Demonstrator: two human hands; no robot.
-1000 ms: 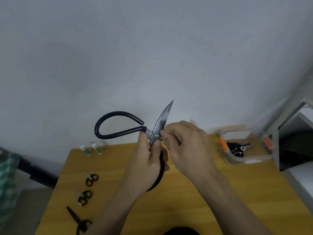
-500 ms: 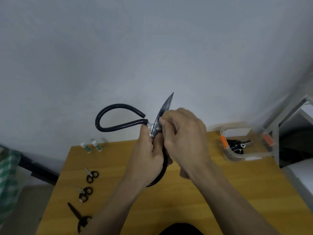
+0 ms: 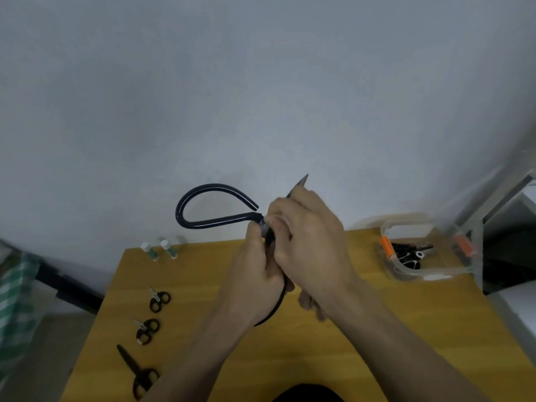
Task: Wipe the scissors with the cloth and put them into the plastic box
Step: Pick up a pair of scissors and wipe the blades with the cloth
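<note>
The right hand point(image 3: 307, 242) covers most of the blade of the large scissors point(image 3: 214, 207); only the tip shows above its fingers. No cloth can be made out under that grip. The left hand point(image 3: 255, 271) hides the pivot and part of the lower handle loop. At the bench's point(image 3: 362, 329) far right corner, the plastic box's point(image 3: 429, 274) contents are too small and blurred to tell apart.

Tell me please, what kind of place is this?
Probably a plain room in a home or small workshop, not a kitchen. A small wooden table stands against a bare white wall, with several scissors laid out on it and a clear plastic box beside a white shelf frame.
</note>
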